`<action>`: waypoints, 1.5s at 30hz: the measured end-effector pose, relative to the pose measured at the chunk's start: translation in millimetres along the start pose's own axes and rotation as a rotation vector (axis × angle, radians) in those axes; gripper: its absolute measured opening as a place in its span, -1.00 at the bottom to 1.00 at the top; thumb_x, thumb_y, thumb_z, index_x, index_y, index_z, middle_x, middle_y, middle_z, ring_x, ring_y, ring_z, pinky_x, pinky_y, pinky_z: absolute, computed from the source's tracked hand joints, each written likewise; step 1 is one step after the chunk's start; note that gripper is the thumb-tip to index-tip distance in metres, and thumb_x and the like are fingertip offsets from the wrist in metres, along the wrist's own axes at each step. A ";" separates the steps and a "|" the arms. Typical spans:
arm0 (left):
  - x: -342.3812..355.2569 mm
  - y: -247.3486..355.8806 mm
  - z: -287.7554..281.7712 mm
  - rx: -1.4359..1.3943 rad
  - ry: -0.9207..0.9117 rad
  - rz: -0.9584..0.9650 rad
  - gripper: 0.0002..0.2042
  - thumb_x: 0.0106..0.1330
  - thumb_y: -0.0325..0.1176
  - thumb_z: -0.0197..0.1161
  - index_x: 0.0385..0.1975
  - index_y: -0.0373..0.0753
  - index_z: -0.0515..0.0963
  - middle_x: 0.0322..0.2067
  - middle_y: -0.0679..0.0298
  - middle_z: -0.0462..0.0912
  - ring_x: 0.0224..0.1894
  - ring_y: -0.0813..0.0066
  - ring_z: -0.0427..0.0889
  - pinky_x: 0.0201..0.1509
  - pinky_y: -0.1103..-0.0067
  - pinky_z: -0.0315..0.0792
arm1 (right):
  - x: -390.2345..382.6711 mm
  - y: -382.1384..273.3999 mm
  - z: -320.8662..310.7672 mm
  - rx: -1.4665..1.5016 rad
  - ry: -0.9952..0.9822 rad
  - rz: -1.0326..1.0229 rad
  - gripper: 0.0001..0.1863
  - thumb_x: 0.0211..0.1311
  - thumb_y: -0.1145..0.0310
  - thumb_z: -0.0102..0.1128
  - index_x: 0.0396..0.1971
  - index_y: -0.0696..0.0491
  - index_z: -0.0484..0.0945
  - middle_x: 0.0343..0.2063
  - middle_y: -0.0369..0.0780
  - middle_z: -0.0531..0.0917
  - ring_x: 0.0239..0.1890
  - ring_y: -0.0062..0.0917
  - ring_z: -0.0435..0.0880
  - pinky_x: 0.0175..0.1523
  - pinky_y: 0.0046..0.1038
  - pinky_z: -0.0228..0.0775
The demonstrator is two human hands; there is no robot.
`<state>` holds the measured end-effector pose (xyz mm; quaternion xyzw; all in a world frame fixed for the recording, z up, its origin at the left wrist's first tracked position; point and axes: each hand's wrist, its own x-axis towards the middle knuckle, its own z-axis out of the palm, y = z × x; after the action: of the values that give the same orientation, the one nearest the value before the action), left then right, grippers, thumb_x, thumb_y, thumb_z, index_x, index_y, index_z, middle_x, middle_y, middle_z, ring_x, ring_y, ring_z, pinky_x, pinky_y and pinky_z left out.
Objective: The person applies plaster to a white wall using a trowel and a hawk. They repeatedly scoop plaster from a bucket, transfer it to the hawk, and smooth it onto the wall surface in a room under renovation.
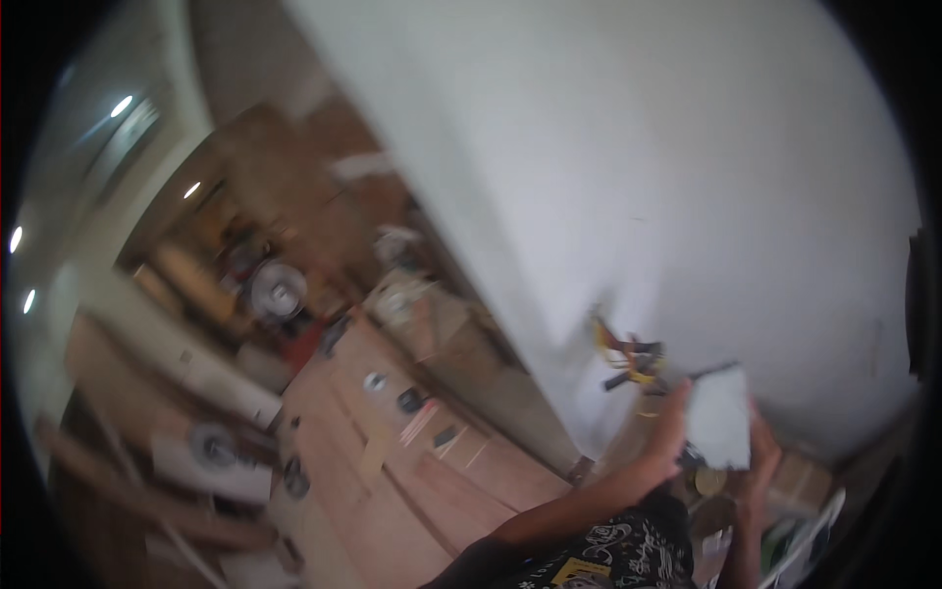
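A person in a black garment with white print (638, 545) held up a pale grey-white, flat-faced, roughly rectangular piece (718, 417) beside a plain white wall (608, 177) in a cluttered wooden workspace. The piece stood nearly upright between the two hands, with the left hand (673, 434) against its left edge and the right hand (764, 455) at its lower right edge, so that the broad face showed between them. Both hands were narrowed on the piece, though blur hid the exact placement of the fingers, and its material could not be told. Just beyond the left hand, a blurred yellow-and-black cluster of slim objects (633, 363) showed against the lower part of the wall. Below and to the right of the piece sat a brown, box-like object (800, 483), near the right hand. Well apart, to the left of the hands, stretched a long, pinkish-brown wooden counter (343, 501), carrying a small round white item (374, 381), a rounded black item (410, 400) and thin pinkish-red strips (419, 422). Past its far end stood a round, silvery fan-like object (279, 292).
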<state>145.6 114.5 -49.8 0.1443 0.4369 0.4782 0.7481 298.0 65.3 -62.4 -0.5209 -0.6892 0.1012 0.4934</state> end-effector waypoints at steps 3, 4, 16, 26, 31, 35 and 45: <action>-13.6 -15.7 -5.0 0.177 -0.137 0.139 -0.50 0.38 0.10 -0.03 -0.02 -0.26 0.45 -0.16 0.26 0.54 -0.10 0.49 0.50 0.04 0.53 0.36 | -52.7 82.6 0.4 0.132 -0.093 0.350 -0.57 0.15 0.42 0.10 0.02 0.29 0.48 -0.13 -0.05 0.65 -0.13 -0.26 0.66 -0.01 -0.34 0.47; -16.7 -19.2 -7.6 0.199 -0.163 0.161 -0.50 0.38 0.10 -0.04 -0.04 -0.26 0.45 -0.20 0.29 0.54 -0.14 0.51 0.50 0.01 0.55 0.36 | -75.3 119.0 -4.1 0.258 -0.069 0.448 -0.55 0.17 0.39 0.09 0.06 0.27 0.44 -0.07 -0.05 0.62 -0.07 -0.29 0.63 0.03 -0.34 0.44; -9.8 -63.1 -31.9 0.130 -0.109 0.075 -0.47 0.38 0.16 -0.09 -0.01 -0.22 0.44 -0.23 0.31 0.55 -0.19 0.57 0.53 -0.09 0.61 0.39 | -123.1 108.9 5.8 0.545 -0.029 0.885 -0.54 0.28 0.32 0.00 0.16 0.18 0.35 0.04 -0.09 0.52 0.02 -0.34 0.52 0.11 -0.34 0.36; -124.0 1.8 -144.1 0.300 -0.285 0.419 -0.40 0.32 0.23 -0.01 0.07 -0.19 0.44 -0.08 0.24 0.55 -0.08 0.42 0.55 0.07 0.42 0.42 | -62.2 22.3 -16.4 0.798 0.246 0.788 -0.52 0.30 0.30 0.02 0.17 0.18 0.33 0.06 -0.10 0.49 0.04 -0.36 0.48 0.15 -0.34 0.28; -127.0 -10.8 -221.5 -0.261 -0.105 0.153 -0.18 0.28 0.35 -0.13 0.37 -0.17 0.07 0.35 0.05 0.12 0.36 0.03 0.16 0.41 0.14 0.03 | -27.0 -14.2 20.9 0.797 0.112 0.616 -0.32 0.19 0.38 0.18 0.28 0.25 0.18 0.16 -0.10 0.39 0.13 -0.36 0.44 0.26 -0.35 0.21; -124.8 -8.3 -260.7 -0.729 -0.513 0.370 -0.16 0.23 0.44 -0.24 0.33 -0.11 0.15 0.32 0.12 0.20 0.33 0.05 0.22 0.37 0.00 0.04 | -3.1 -108.0 76.0 0.475 -0.333 0.250 -0.50 0.17 0.46 0.15 0.12 0.26 0.34 -0.03 -0.08 0.53 0.03 -0.32 0.50 0.16 -0.39 0.30; -125.1 41.0 -259.3 -0.697 -0.306 0.832 0.07 -0.06 0.63 -0.15 0.30 -0.18 0.17 0.21 0.21 0.34 0.21 0.28 0.36 0.29 0.30 0.28 | 19.9 -246.4 183.2 0.158 -0.845 -0.330 -0.57 0.24 0.30 0.09 0.06 0.14 0.31 -0.44 0.04 0.64 -0.34 -0.01 0.63 -0.23 -0.09 0.42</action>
<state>-104.0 -22.6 -108.8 0.1165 0.0462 0.8226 0.5546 2.4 42.6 19.8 -0.2780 -0.8939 0.2769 0.2168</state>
